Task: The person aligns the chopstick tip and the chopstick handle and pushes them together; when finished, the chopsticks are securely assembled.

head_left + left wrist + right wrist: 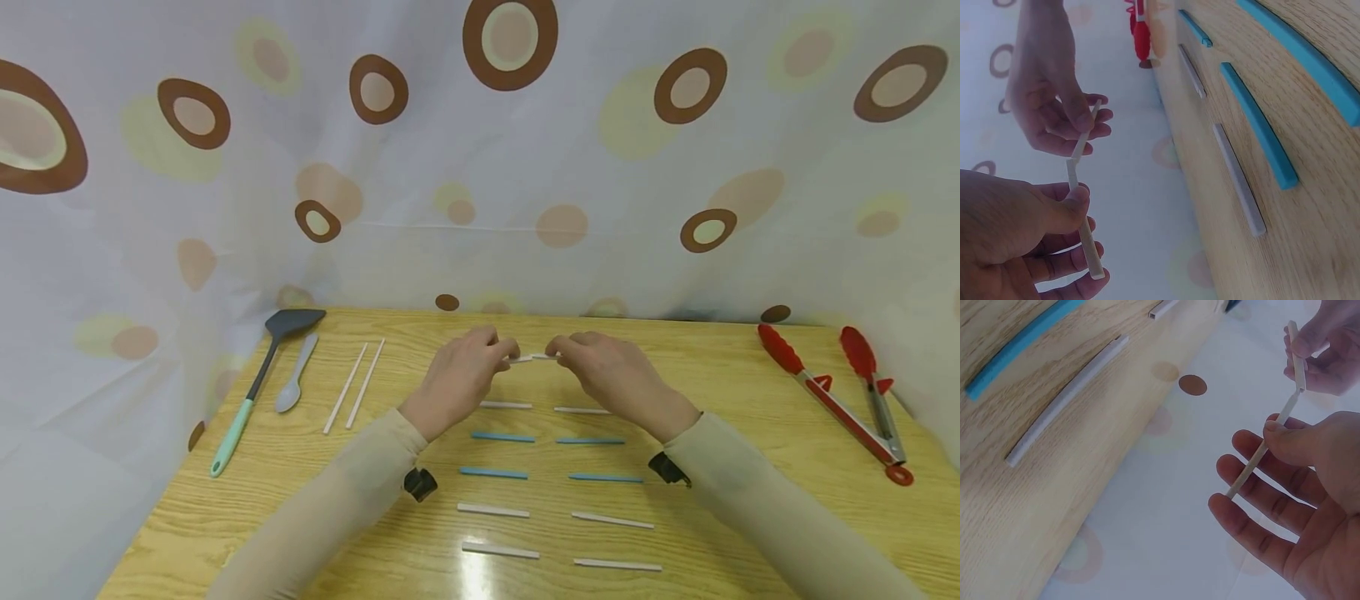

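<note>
Over the far part of the table, my left hand [461, 379] pinches a white chopstick piece [1090, 250] between thumb and fingers. My right hand [618, 375] pinches a second, thinner white chopstick piece [1249, 467] the same way. The two pieces meet end to end at a slight angle, the narrowed end of the right one at the end of the left one. Below the hands lie two columns of similar pieces: a white piece [506, 406] and a blue piece [502, 437] on the left, a white piece [581, 410] and a blue piece [590, 441] on the right.
More white pieces [500, 550] lie nearer on the wooden table [420, 558]. At left are two long white chopsticks [365, 383], a grey spoon [296, 375] and a spatula [255, 383] with a mint handle. Red-tipped tongs [832, 400] lie at right. A patterned cloth [480, 267] hangs behind.
</note>
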The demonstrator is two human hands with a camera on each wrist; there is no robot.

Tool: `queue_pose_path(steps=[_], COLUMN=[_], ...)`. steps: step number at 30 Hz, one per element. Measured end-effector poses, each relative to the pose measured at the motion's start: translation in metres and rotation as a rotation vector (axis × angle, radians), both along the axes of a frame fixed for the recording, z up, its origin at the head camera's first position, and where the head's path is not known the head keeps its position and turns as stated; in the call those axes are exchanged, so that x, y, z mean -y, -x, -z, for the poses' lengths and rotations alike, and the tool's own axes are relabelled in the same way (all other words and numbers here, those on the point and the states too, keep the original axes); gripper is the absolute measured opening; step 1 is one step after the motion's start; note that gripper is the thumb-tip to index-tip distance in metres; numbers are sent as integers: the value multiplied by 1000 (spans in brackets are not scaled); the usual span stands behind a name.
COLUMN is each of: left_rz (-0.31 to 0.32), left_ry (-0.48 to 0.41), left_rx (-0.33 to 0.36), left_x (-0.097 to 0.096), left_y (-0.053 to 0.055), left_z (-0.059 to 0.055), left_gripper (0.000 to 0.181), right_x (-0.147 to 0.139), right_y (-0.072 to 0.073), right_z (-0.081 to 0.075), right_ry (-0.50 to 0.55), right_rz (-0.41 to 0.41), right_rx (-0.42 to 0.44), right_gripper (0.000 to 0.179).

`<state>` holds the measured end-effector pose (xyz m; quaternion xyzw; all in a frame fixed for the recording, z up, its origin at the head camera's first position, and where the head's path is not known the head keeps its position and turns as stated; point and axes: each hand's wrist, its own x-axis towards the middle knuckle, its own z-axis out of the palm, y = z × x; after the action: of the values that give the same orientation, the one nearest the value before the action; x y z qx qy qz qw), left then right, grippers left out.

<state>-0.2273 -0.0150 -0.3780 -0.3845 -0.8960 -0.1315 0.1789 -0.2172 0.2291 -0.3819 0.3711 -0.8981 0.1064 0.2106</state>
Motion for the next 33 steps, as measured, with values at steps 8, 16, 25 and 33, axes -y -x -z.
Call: queue_pose_path(steps=[8, 16, 25, 33], left_rz=[-16, -18, -22, -18], left_ry=[-8, 8, 55, 134], left_rx=[16, 11, -24, -96], left_x=[3, 2, 1, 1], left_y=[0, -1, -1, -2], left_z=[1, 2, 3, 4], left_gripper=[14, 14, 17, 24], right_x=[1, 1, 4, 5], right_y=[-1, -2, -3, -8], right_z=[1, 2, 2, -2], right_ry=[5, 2, -22, -66], right_rz=[17, 7, -7, 3], right_rx=[25, 7, -25, -77], right_gripper=[24, 26, 26, 29])
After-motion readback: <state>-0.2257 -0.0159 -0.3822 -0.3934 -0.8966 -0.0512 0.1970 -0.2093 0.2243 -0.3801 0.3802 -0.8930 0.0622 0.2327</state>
